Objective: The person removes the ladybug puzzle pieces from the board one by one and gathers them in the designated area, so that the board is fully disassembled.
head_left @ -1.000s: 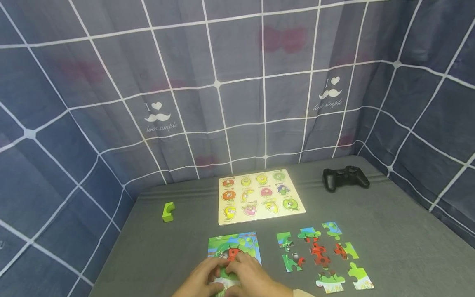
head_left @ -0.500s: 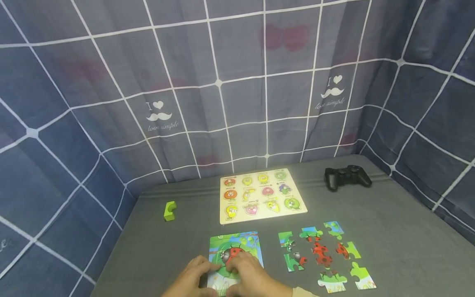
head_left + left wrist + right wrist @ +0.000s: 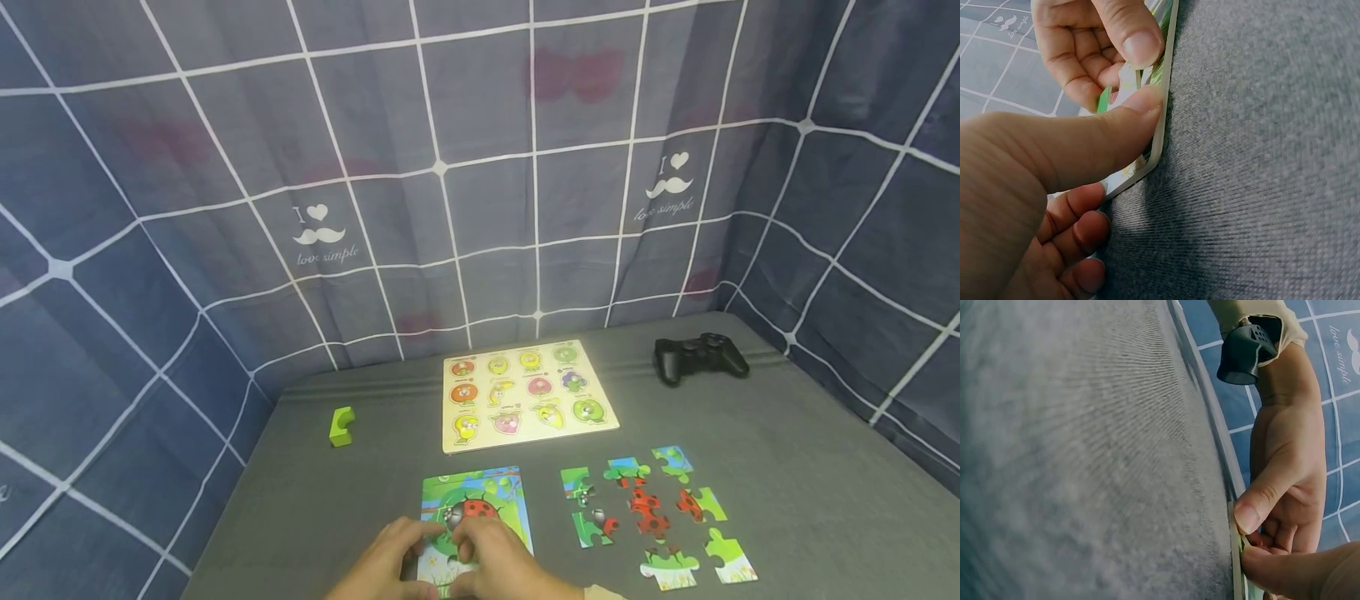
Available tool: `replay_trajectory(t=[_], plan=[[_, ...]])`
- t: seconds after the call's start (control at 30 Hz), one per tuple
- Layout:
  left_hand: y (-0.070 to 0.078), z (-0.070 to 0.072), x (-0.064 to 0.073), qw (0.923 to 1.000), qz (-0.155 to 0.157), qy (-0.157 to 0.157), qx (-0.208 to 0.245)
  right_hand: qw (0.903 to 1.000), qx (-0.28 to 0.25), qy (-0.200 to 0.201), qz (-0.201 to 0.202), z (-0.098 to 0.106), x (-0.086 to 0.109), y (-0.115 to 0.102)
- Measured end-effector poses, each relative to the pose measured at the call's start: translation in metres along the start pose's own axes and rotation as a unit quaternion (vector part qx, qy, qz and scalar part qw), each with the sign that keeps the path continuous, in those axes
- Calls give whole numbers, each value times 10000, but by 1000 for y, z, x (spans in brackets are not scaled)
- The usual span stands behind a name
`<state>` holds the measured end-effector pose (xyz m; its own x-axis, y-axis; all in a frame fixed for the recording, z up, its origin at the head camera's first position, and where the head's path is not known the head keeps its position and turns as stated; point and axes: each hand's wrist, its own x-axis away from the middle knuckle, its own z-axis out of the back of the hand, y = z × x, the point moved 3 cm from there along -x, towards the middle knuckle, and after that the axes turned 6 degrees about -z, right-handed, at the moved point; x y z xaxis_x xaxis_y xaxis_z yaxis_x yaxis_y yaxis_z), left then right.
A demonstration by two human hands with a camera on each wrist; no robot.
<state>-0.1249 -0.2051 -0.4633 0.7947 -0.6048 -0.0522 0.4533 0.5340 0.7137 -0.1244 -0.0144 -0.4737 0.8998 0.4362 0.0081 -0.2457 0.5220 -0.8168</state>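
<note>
A ladybird jigsaw board (image 3: 510, 492) lies at the front of the table in the head view. My left hand (image 3: 386, 558) holds its near left corner, the thumb along the front edge and the other fingers at the side. Over the lower part of the board, my right hand (image 3: 498, 558) has its fingers curled. In the left wrist view, a tilted white and green jigsaw piece (image 3: 1127, 81) shows between the hands, pinched by the right thumb and fingers; its far side is hidden. The right wrist view shows both thumbs close together at the board's rim (image 3: 1235, 550).
Several loose jigsaw pieces (image 3: 648, 514) lie spread right of the board. Behind it is a wooden fruit puzzle (image 3: 517, 396). A green block (image 3: 341, 427) sits to the left, a black game controller (image 3: 701, 358) at the back right. Checked cloth (image 3: 480, 208) hangs around the table.
My left hand has drawn back left from the board's middle to its edge, uncovering the ladybird picture. The right hand stays over the lower part, its fingers now more bent.
</note>
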Motion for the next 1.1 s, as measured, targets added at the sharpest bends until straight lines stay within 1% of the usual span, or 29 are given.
replay_trajectory(t=[0.13,0.23,0.3,0.33,0.4,0.5,0.57,0.6,0.63,0.7,0.8,0.87,0.97,1.03,1.1], plan=[[1,0,-3,9999,-28,-102,-45,9995,-298,41,53,12,2,0],[2,0,-4,9998,-121,-140,-74,9975,-699,-28,12,29,8,2],[1,0,-5,9997,-134,-157,-95,9965,-831,-40,28,45,15,5],[1,0,-5,9998,-59,-190,-58,9954,-952,-84,-26,54,19,9],[1,1,-7,9995,116,-277,-11,9909,-1298,-223,-283,71,32,17],[-1,3,-9,9984,403,-405,27,9800,-1847,-495,-556,98,58,33],[-3,3,-9,9978,486,-455,23,9733,-2132,-614,-581,115,77,47],[-4,3,-9,9978,465,-464,7,9735,-2152,-609,-476,123,86,56],[-5,3,-9,9981,409,-463,-5,9748,-2130,-558,-357,131,95,64],[-6,3,-9,9982,343,-490,11,9784,-2005,-377,-332,144,111,82],[-7,4,-8,9986,168,-507,9,9890,-1439,13,-355,155,129,104],[-7,4,-7,9984,207,-523,-21,9939,-1022,266,-323,155,137,112],[-7,5,-7,9982,295,-507,-83,9967,-446,669,140,148,139,116],[-7,4,-8,9980,333,-501,-190,9945,-90,899,538,142,139,116],[-7,3,-9,9979,325,-520,-225,9910,160,1016,853,136,138,116]])
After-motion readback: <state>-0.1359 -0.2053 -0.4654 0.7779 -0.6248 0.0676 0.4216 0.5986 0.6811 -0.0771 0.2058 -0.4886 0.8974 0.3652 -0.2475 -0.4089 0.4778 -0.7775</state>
